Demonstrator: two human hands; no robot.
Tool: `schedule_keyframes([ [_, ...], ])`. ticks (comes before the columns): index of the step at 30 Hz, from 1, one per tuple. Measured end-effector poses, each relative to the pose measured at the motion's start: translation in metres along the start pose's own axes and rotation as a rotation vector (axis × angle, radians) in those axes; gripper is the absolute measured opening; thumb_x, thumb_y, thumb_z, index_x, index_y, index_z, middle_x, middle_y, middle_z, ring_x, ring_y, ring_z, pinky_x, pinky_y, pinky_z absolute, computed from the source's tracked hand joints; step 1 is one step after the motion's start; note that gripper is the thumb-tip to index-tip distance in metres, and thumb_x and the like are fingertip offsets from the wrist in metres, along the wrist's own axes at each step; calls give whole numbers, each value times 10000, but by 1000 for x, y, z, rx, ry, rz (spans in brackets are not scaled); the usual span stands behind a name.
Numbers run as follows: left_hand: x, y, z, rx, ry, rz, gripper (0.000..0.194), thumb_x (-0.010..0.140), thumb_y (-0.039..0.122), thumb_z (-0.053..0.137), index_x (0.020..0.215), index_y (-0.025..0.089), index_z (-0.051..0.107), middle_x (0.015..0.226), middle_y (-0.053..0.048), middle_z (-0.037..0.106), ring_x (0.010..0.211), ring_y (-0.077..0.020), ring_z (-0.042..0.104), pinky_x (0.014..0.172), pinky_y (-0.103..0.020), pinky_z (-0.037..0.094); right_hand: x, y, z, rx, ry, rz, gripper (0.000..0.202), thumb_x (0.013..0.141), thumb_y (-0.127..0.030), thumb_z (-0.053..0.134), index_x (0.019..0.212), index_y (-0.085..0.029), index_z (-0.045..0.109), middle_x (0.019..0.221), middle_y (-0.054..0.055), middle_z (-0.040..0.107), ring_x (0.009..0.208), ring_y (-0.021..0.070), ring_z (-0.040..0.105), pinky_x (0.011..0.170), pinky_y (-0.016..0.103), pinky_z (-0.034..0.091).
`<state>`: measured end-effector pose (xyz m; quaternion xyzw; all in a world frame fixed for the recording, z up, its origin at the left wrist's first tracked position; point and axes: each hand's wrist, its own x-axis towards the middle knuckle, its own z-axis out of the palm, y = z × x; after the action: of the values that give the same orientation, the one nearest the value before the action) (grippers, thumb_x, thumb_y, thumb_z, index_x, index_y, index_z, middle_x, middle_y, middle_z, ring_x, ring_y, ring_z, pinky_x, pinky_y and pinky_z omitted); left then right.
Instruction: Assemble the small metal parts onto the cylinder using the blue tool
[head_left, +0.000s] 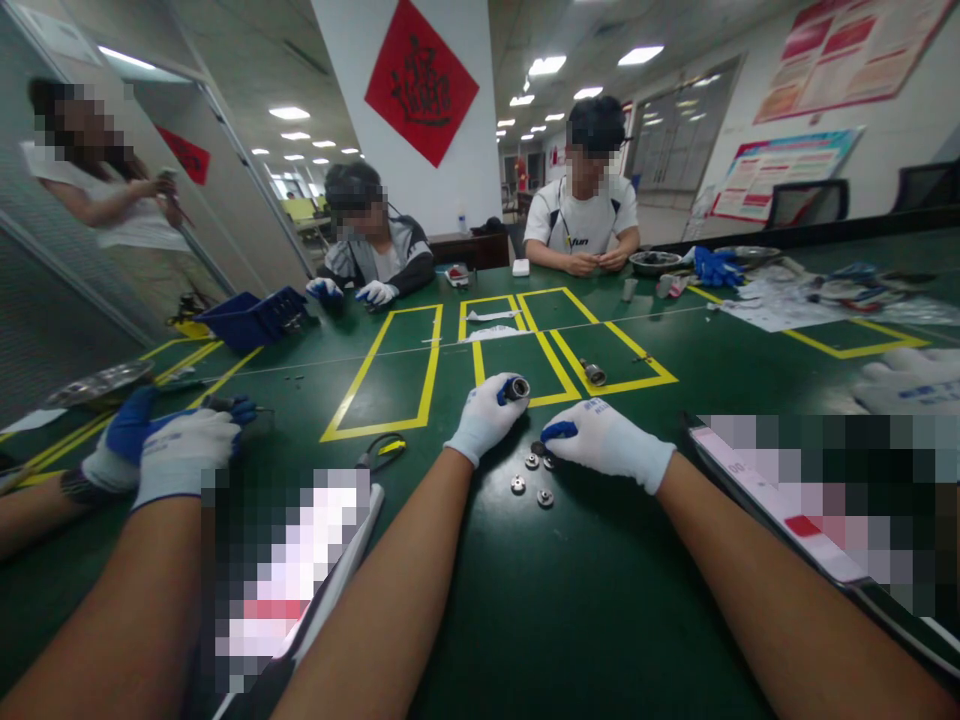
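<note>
Several small metal discs [545,497] are lying close by the right hand [611,442]

From where I'm standing, the wearer's left hand [484,420], in a white glove, is closing its fingers round a dark metal cylinder [516,389], its open end facing outward and upward. That cylinder is sitting above the green table [510,610], near the middle. Across from it, the right hand, gloved as well, is bending its blue-coated fingertips [559,431] down beside a darker disc [538,448]; I'm not able to tell whether they are pinching it or merely touching. Paler discs are lying just below, loosely spread.

Farther off, a second metal cylinder [595,373] is resting inside a yellow tape rectangle [641,350]. To the wearer's left, a neighbour's gloved hand [189,445] is appearing beside a dark tool [219,403]. Beyond the tape, one person in a grey jacket [409,250] is resting gloved hands on the table, and another in a white shirt [581,212] is bringing bare hands together.
</note>
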<state>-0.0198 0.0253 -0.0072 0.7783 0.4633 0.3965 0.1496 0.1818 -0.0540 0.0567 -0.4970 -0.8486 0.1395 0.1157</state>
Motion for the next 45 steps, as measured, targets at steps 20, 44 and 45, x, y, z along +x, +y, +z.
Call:
schedule_keyframes([
  [20, 0, 1, -1, 19, -7, -27, 320, 834, 309, 721, 1142, 224, 706, 1162, -63, 747, 1088, -245, 690, 1000, -388, 549, 10, -16, 11, -209, -53, 62, 290, 995, -395, 509, 1060, -280, 767, 1016, 37, 781, 933, 220, 721, 831, 299, 500],
  [44, 0, 0, -1, -47, 0, -4, 331, 860, 269, 703, 1187, 220, 700, 1215, -70, 734, 1146, -233, 677, 1056, -396, 523, 16, 5, 25, -250, 81, 200, 289, 979, -375, 472, 1045, -256, 728, 1055, 70, 768, 975, 236, 708, 851, 335, 484],
  [45, 0, -1, -1, -46, -4, -8, 333, 856, 269, 707, 1185, 222, 702, 1212, -70, 736, 1143, -233, 679, 1056, -397, 524, 16, 5, 25, -247, 90, 204, 287, 979, -372, 473, 1040, -253, 727, 1044, 70, 769, 967, 233, 708, 846, 331, 483],
])
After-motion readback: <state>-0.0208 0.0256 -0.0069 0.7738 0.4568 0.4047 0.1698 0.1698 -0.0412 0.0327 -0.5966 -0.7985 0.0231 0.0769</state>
